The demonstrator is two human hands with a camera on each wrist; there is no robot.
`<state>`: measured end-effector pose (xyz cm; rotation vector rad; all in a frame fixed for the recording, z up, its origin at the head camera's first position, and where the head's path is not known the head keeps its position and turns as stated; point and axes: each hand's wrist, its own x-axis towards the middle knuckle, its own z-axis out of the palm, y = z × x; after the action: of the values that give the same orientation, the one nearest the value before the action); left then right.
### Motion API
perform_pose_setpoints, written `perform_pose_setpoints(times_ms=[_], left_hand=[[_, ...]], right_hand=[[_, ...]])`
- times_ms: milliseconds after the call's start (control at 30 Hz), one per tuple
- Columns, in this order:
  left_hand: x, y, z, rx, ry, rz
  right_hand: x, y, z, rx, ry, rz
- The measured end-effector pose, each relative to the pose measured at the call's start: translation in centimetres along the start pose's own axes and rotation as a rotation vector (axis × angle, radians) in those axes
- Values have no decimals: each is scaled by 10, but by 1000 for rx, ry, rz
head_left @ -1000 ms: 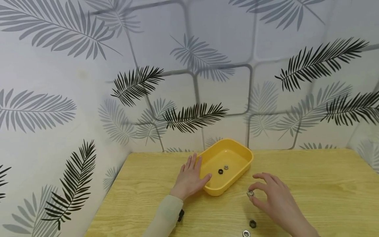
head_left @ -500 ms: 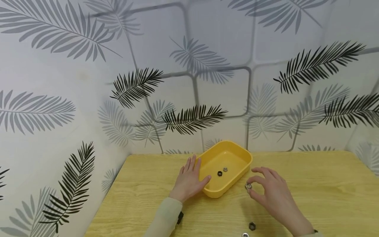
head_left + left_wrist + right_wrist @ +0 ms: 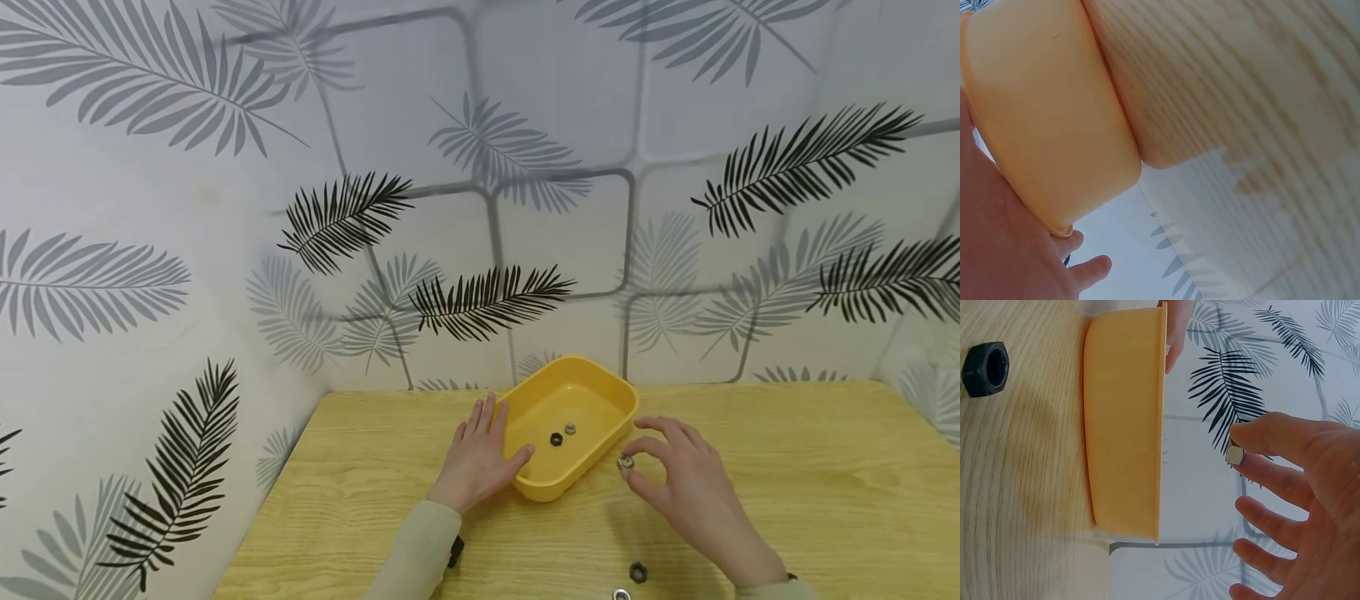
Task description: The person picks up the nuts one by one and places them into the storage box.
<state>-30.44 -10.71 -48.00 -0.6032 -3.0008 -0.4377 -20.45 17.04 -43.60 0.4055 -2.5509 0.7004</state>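
Note:
Between thumb and index finger, my right hand pinches a silver nut, held above the table just right of the yellow tray. In the right wrist view the nut shows edge-on at the fingertips, the other fingers spread apart. My left hand rests on the tray's left rim, fingers extended and thumb over the near side. Inside the tray lie a black nut and a silver nut, side by side.
A dark nut lies on the wooden table near the front. Closer still, a silver ring-shaped piece is cut by the frame edge. Behind the table rises a leaf-patterned wall.
My right hand has moved up and slightly left toward the tray, carrying the silver nut. My left hand keeps its place on the tray; the view has tilted slightly.

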Motion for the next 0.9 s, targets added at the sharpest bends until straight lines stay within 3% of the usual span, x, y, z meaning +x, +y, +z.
perform_pose_setpoints(times_ms=[267, 900], left_hand=[[-1, 1, -1, 0, -7, -3], [-3, 3, -4, -1, -5, 3]], right_hand=[[8, -2, 4, 12, 45, -20], [37, -3, 19, 65, 25, 12]])
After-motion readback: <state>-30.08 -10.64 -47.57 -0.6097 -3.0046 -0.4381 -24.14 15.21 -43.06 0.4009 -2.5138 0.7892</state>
